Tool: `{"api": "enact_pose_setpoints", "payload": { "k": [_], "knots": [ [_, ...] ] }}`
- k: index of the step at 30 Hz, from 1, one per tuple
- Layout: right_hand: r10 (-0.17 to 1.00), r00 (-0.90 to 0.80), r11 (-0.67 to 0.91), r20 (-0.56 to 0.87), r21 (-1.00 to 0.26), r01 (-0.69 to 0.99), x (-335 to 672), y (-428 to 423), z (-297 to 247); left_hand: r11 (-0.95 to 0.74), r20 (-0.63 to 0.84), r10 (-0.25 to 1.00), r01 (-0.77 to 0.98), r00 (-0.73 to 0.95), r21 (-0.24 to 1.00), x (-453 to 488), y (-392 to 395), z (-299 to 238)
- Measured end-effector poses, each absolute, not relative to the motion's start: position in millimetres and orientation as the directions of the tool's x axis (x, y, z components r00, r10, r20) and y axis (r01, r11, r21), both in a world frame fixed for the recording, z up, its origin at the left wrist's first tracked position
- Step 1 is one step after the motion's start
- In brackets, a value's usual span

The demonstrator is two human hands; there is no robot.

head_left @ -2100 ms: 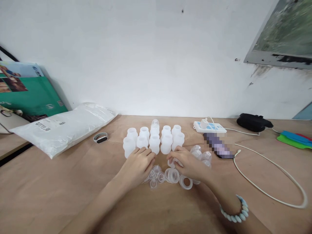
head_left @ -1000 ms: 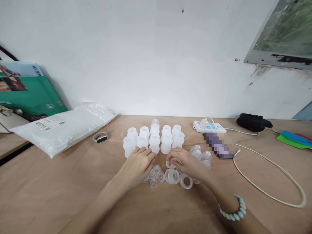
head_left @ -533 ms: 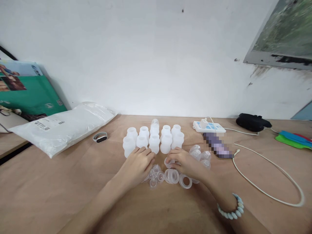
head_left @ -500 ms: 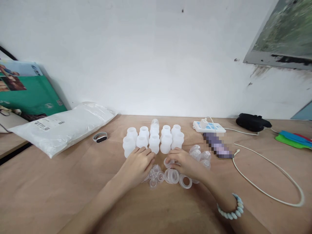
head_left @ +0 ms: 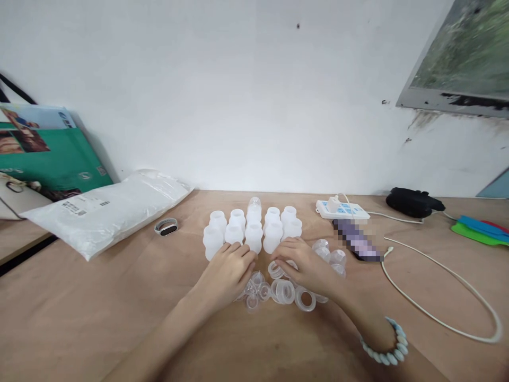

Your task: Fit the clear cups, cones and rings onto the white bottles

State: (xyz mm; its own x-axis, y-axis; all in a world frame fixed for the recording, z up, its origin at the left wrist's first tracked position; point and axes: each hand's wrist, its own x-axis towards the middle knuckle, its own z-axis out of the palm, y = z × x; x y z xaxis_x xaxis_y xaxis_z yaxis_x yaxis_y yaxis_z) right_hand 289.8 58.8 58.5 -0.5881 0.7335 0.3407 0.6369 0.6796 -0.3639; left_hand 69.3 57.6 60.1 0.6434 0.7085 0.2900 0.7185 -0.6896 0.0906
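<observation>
Two rows of translucent white baby bottles (head_left: 253, 237) stand upright in front of me; a clear cap (head_left: 255, 203) tops one at the back. My left hand (head_left: 230, 269) is closed just in front of the bottles, its fingers curled down, and whatever it grips is hidden. Below it lies a cluster of clear bottle nipples (head_left: 252, 302). My right hand (head_left: 304, 266) curls over several collar rings (head_left: 274, 270), fingers together; I cannot make out what is in them. More stacked rings (head_left: 283, 292) and a single ring (head_left: 305, 300) lie nearer me.
Clear domed caps (head_left: 338, 258) lie right of my right hand. Beyond are a phone (head_left: 358, 241), a white power strip (head_left: 345, 208) and a looped cable (head_left: 475, 294). A white plastic parcel (head_left: 111, 209) and a fitness band (head_left: 166, 227) lie left. A black case (head_left: 413, 201) sits far right.
My right fingers have drawn together and shifted slightly above the rings. My left hand keeps nearly the same place. The whole view has shifted slightly.
</observation>
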Motion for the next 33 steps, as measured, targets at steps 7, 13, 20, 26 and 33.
{"api": "enact_pose_setpoints", "payload": {
  "k": [7, 13, 20, 26, 33],
  "knots": [
    [0.77, -0.411, 0.503, 0.487, -0.067, 0.862, 261, 89, 99, -0.685, 0.37, 0.693, 0.725, 0.619, 0.071, 71, 55, 60],
    [0.813, -0.381, 0.445, 0.44, -0.048, 0.894, 233, 142, 107, -0.707, 0.455, 0.657, 0.701, 0.601, 0.096, 71, 56, 57],
    [0.837, -0.325, 0.399, 0.441, -0.084, 0.913, 230, 162, 97, -0.731, 0.608, 0.577, 0.676, 0.546, 0.087, 69, 56, 53],
    [0.698, -0.101, 0.392, 0.709, -0.261, 0.882, 259, 125, 131, -0.67, 0.789, 0.478, 0.741, 0.386, 0.043, 69, 51, 54],
    [0.795, 0.024, 0.52, 0.606, -0.702, 0.486, 271, 46, 100, -0.611, 0.835, 0.397, 0.789, 0.38, -0.068, 66, 51, 57]
  ]
}}
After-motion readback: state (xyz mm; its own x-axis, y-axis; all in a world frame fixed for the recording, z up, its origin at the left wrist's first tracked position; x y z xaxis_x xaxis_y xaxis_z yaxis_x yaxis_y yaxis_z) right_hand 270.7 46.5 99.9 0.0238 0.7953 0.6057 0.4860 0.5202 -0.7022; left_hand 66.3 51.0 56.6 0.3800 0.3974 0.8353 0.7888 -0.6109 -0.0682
